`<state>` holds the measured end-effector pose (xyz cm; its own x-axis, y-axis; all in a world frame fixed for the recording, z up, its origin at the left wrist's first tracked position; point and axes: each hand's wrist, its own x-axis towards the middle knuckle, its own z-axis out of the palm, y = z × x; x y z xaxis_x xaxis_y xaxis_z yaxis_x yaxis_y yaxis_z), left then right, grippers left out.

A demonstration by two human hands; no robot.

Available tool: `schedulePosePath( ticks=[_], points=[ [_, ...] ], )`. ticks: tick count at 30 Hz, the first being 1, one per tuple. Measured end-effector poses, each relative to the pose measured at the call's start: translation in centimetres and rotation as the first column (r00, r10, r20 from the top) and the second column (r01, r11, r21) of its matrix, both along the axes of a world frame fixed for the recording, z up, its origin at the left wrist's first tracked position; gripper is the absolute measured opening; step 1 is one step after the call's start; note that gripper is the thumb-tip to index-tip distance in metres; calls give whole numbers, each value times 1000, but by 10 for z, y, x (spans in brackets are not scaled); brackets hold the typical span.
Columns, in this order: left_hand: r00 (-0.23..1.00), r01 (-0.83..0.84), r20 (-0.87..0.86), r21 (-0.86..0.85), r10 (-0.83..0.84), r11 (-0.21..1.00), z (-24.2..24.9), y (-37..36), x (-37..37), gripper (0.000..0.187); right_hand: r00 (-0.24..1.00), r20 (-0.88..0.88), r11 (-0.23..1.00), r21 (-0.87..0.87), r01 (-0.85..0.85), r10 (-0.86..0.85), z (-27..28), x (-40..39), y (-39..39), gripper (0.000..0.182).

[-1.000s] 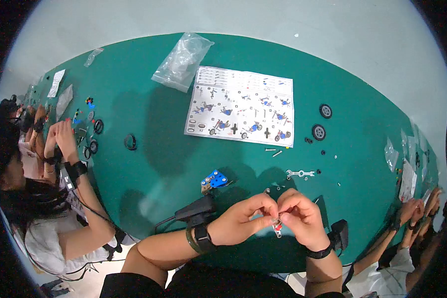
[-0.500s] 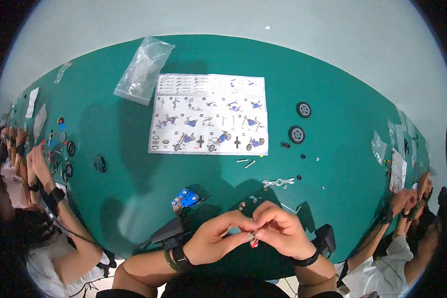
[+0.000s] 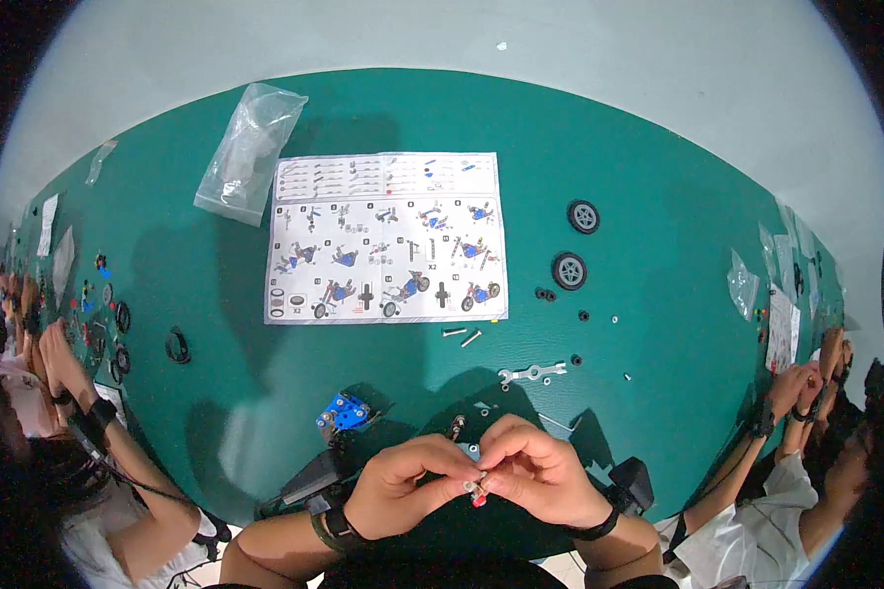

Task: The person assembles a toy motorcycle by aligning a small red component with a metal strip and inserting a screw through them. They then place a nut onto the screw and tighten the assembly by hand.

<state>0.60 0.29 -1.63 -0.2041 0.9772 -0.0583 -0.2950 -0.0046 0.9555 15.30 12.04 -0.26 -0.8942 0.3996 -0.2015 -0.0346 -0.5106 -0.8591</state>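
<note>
My left hand (image 3: 410, 483) and my right hand (image 3: 543, 474) meet over the near table edge, thumbs and index fingertips pinched together. Between them is a small metal part with a red tip (image 3: 478, 498); the fingers cover most of it. Just beyond my hands lies a small dark metal piece (image 3: 457, 426). A blue plate assembly with bolts (image 3: 344, 413) rests to the left. Further right are a flat silver wrench (image 3: 532, 374) and a thin hex key (image 3: 557, 422). Two bolts (image 3: 462, 337) lie below the printed instruction sheet (image 3: 388, 239).
Two grey-rimmed black wheels (image 3: 569, 270) and small black parts (image 3: 545, 294) lie right of the sheet. A clear plastic bag (image 3: 250, 152) is at its left, black tyres (image 3: 177, 346) lower down. Other people's hands (image 3: 61, 358) work at the left, and more (image 3: 794, 387) at the right.
The view has shifted a little, so the sheet and loose parts appear further left. My hands stay pinched together on the small red-tipped part, with slight finger movement.
</note>
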Motion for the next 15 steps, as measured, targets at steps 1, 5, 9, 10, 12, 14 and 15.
schedulePosePath(
  ticks=[1, 5, 9, 10, 12, 14, 15],
  points=[
    [1000, 1, 14, -6, -1, 1000, 0, 0, 0, 13, 1000, 1, 1000, -4, 0, 0, 1, 0, 0, 17],
    [998, 6, 57, -3, -6, 1000, 0, -1, 0, 14, 1000, -6, 1000, -13, -12, 12, 2, 0, 0, 19],
    [998, 19, 59, -5, -18, 1000, -2, -2, 1, 14, 999, -24, 999, 13, -32, 32, 1, 0, 1, 20],
    [998, 18, 53, -3, -18, 1000, -2, -2, 2, 14, 999, -25, 1000, 9, -30, 31, 1, 1, 1, 20],
    [999, 19, 46, -2, -19, 1000, -2, -2, 3, 14, 999, -24, 999, 29, -34, 35, 1, 1, 1, 20],
    [999, 22, 40, 3, -22, 1000, -1, -2, 2, 14, 999, -23, 999, 39, -36, 37, 1, 1, 2, 20],
    [999, 26, 31, 2, -26, 1000, -1, -2, 2, 14, 999, -23, 999, 38, -36, 37, 2, 1, 2, 20]
  ],
)
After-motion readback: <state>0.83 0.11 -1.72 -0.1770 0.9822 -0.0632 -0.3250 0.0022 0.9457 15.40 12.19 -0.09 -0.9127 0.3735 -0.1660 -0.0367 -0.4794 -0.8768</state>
